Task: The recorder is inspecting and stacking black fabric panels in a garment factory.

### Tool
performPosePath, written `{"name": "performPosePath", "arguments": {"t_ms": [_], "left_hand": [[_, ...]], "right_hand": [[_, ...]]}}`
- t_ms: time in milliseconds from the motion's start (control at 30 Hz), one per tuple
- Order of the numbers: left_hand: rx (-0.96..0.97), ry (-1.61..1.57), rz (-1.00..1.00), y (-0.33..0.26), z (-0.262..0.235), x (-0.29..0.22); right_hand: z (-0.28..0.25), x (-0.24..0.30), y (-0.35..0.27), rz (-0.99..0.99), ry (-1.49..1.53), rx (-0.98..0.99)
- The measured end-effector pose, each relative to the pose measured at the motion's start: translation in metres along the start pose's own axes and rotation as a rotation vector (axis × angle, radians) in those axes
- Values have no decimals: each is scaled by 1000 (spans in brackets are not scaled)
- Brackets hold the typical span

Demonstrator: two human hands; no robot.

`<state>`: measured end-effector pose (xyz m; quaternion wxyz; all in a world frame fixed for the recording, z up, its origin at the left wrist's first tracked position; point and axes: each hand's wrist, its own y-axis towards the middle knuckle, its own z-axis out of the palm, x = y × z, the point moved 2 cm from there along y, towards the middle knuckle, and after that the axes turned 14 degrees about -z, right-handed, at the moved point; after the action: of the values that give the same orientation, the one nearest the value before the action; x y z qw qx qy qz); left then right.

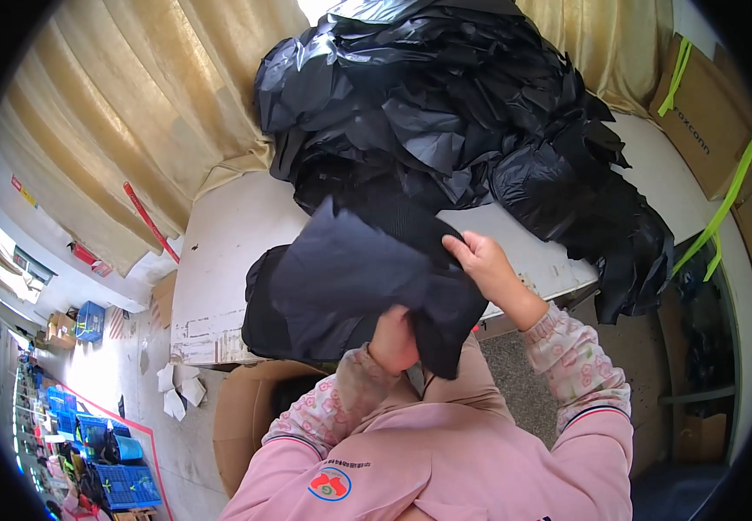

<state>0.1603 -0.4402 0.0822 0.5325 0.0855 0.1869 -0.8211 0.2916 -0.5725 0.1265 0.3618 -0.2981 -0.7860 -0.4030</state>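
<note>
A dark fabric piece (350, 265), smooth and slightly bluish, is lifted over the near edge of the table in front of me. My right hand (486, 265) pinches the right edge of a ribbed black part of it, thumb on top. Closer to my lap, my left hand (396, 340) is closed on its lower edge; some of the fingers are hidden by the cloth. One corner hangs down between my hands. Beneath it, more black cloth pieces (263, 304) lie at the table's front edge. Whether the ribbed and smooth parts are joined, I cannot tell.
A large heap of black, partly shiny sheets (419, 104) covers the back of the white table (228, 234) and spills over its right side. Cardboard (706, 122) with yellow-green straps stands at right. Blue crates (128, 486) and paper scraps (180, 389) are on the floor at left.
</note>
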Motion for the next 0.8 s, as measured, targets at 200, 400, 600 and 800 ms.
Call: {"name": "performPosePath", "arguments": {"t_ms": [200,400,600,800], "left_hand": [[-54,209,420,-57,13,-75],[-162,737,649,-126,-48,-188],[-851,1230,774,-120,-12,-223],[-147,2168,1331,-61,166,-155]], "right_hand": [[-28,-98,-20,55,-312,-54],[-118,-42,-6,132,511,-358],[-145,32,4,-239,253,-264],[-90,148,47,-788,-313,283]]}}
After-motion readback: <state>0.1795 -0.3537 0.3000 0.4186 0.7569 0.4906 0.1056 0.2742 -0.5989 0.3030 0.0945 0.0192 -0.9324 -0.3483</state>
